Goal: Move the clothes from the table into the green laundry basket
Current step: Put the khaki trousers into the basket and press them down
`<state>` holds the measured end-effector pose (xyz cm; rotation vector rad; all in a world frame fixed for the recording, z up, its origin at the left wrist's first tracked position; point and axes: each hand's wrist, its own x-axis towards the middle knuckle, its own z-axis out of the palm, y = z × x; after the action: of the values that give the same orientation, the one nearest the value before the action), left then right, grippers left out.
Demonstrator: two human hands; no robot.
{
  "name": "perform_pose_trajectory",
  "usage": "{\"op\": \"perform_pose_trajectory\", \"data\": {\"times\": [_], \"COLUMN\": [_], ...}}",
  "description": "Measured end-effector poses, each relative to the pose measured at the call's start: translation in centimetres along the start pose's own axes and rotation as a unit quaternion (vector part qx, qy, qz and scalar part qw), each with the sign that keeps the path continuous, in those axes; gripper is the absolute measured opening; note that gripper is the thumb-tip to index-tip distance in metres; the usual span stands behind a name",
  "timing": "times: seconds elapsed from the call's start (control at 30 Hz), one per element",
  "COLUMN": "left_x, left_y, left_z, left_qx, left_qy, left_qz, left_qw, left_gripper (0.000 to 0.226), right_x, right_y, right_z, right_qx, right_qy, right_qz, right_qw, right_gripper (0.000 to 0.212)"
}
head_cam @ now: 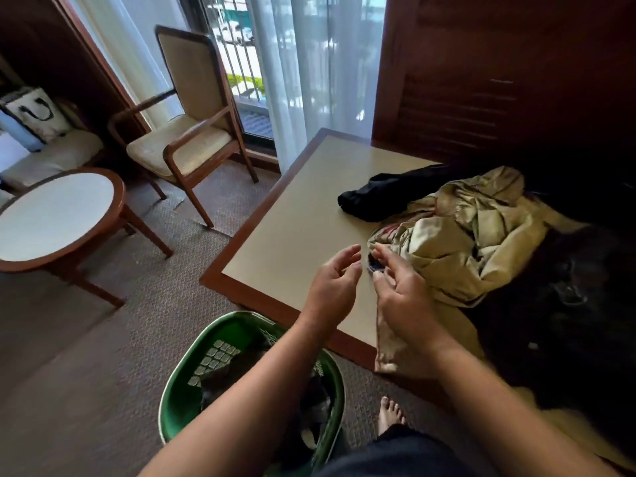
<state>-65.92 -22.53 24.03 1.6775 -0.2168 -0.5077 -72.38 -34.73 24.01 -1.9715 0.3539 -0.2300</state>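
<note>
The left hand holds nothing, its fingers loosely curled and apart, above the tabletop near its front edge. The right hand is just beside it, with thumb and forefinger spread narrowly around a small dark bit at the left edge of the beige cloth. Blur hides whether they actually pinch it. The beige cloth lies crumpled along the tabletop's right side, and a flap of it hangs over the front edge under the right wrist. A black garment lies behind it, touching it, toward the far edge. The basket stands on the carpet by the table's front-left corner, with dark clothes inside.
</note>
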Motion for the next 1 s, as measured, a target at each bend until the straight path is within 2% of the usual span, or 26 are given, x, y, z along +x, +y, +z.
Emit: {"op": "perform_pose_trajectory", "data": {"times": [0.2,0.3,0.37,0.43,0.47,0.53,0.67,0.77,0.83,0.87,0.97,1.0], "left_x": [4.5,6.9,8.3,9.4,9.8,10.3,11.2,11.4,11.3,11.3,12.0,12.4], "left_y": [2.6,2.2,1.4,0.8,0.6,0.7,2.9,4.7,5.4,5.6,6.1,6.4], "left_z": [6.2,9.1,10.7,12.1,12.6,13.6,14.5,14.8,15.1,15.2,15.7,15.6], "left_qx": [-0.001,0.051,0.143,0.277,0.336,0.398,0.347,0.303,0.26,0.245,0.242,0.236], "left_qy": [-0.025,-0.042,-0.053,-0.083,-0.091,-0.087,-0.057,-0.071,-0.069,-0.06,0.019,0.037], "left_qz": [0.012,0.015,0.021,0.016,0.011,0.024,0.086,0.098,0.142,0.166,0.225,0.232], "left_qw": [1.0,0.998,0.988,0.957,0.938,0.913,0.932,0.945,0.953,0.953,0.943,0.943], "left_gripper": [0.03,0.054,0.084,0.109,0.114,0.107,0.06,0.033,0.032,0.031,0.028,0.029], "right_x": [3.4,5.3,6.6,8.0,8.8,10.4,12.8,14.3,15.1,15.4,15.4,15.1], "right_y": [1.9,3.9,5.2,6.5,7.2,8.9,11.2,11.8,12.2,12.5,12.5,12.1], "right_z": [-7.0,-10.1,-12.1,-13.9,-14.7,-16.3,-18.8,-20.0,-20.6,-20.9,-21.8,-21.9], "right_qx": [-0.012,-0.039,-0.049,-0.05,-0.06,-0.114,-0.216,-0.267,-0.258,-0.255,-0.178,-0.121], "right_qy": [0.055,0.088,0.106,0.114,0.116,0.104,0.038,-0.012,-0.026,-0.016,0.014,-0.002], "right_qz": [0.003,0.004,0.012,0.018,0.018,0.034,0.163,0.22,0.23,0.214,0.139,0.128], "right_qw": [0.998,0.995,0.993,0.992,0.991,0.987,0.962,0.938,0.938,0.943,0.974,0.984], "right_gripper": [0.047,0.046,0.046,0.049,0.053,0.068,0.11,0.124,0.116,0.101,0.025,0.017]}}
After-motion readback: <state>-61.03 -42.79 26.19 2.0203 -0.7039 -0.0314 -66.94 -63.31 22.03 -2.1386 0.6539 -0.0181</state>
